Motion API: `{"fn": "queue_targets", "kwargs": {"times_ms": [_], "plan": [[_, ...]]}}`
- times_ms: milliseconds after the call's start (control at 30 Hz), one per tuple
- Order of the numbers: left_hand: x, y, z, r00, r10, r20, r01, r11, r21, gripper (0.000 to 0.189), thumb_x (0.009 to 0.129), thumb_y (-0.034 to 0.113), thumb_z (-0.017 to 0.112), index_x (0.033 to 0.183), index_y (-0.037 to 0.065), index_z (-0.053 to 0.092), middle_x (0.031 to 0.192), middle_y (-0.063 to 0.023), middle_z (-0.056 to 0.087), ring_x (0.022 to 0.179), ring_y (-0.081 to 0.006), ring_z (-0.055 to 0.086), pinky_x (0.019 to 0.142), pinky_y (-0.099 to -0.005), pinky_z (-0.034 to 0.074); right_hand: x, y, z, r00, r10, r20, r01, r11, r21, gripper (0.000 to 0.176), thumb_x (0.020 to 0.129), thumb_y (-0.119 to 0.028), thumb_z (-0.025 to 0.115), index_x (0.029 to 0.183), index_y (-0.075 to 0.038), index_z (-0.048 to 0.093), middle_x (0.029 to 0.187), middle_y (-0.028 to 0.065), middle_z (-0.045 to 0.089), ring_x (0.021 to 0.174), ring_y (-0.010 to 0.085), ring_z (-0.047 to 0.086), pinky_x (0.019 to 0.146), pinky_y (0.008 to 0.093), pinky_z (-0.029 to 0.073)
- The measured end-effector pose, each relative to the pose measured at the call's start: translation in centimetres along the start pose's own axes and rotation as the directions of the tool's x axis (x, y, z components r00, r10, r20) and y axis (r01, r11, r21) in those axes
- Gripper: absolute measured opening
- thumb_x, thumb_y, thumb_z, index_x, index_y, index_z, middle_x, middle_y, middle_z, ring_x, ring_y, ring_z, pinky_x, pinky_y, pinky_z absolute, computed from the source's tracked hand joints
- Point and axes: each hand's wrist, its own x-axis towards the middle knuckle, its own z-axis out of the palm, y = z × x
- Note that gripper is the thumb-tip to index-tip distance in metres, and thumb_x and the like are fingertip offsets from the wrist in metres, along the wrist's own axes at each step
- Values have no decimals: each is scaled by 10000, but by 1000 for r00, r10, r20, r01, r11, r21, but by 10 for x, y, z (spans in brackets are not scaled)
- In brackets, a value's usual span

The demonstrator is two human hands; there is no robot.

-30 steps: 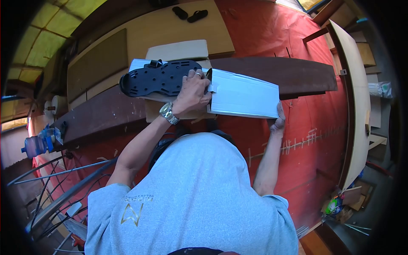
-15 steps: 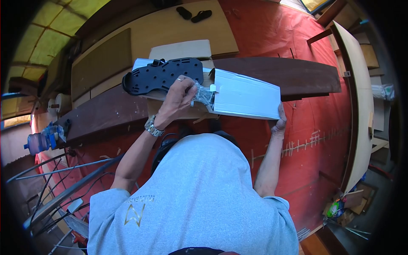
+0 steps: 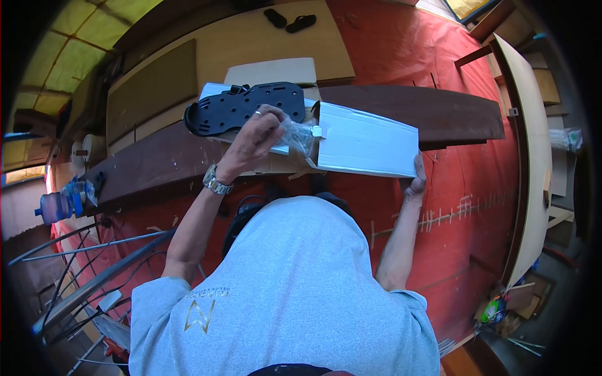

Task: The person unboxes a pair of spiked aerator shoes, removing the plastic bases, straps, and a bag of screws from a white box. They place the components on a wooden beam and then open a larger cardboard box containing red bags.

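Observation:
My left hand (image 3: 254, 135), with a ring and a metal wristwatch, pinches a clear plastic bag (image 3: 295, 138) whose contents are blurred. The bag stretches from my fingers to the open end of a white cardboard box (image 3: 370, 141). At the box's far right end, my right hand (image 3: 415, 178) grips its lower corner. Behind my left hand lies a black strap-on sole (image 3: 244, 106) with holes and a raised heel, partly over another white piece.
Beneath the box runs a dark brown curved panel (image 3: 426, 109). Farther back are a pale board (image 3: 269, 72) and black flip-flops (image 3: 301, 23). A blue water bottle (image 3: 56, 207) stands at the left, above metal rods (image 3: 100, 247). Red sheeting (image 3: 451, 250) covers the floor.
My left hand has moved slightly left, drawing the plastic bag longer out of the box opening. The box and my right hand have shifted a little right.

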Motion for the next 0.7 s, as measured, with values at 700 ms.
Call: {"fn": "queue_targets", "kwargs": {"times_ms": [700], "plan": [[-33, -43, -49, 774, -21, -633, 494, 645, 582, 455, 970, 398, 778, 1245, 53, 665, 1263, -163, 655, 1261, -362, 548, 1079, -500, 409, -5, 7, -14, 998, 44, -47, -41, 997, 62, 600, 1027, -383, 684, 1518, -79, 523, 1398, 94, 630, 1360, 275, 565, 1175, 450, 434]]}}
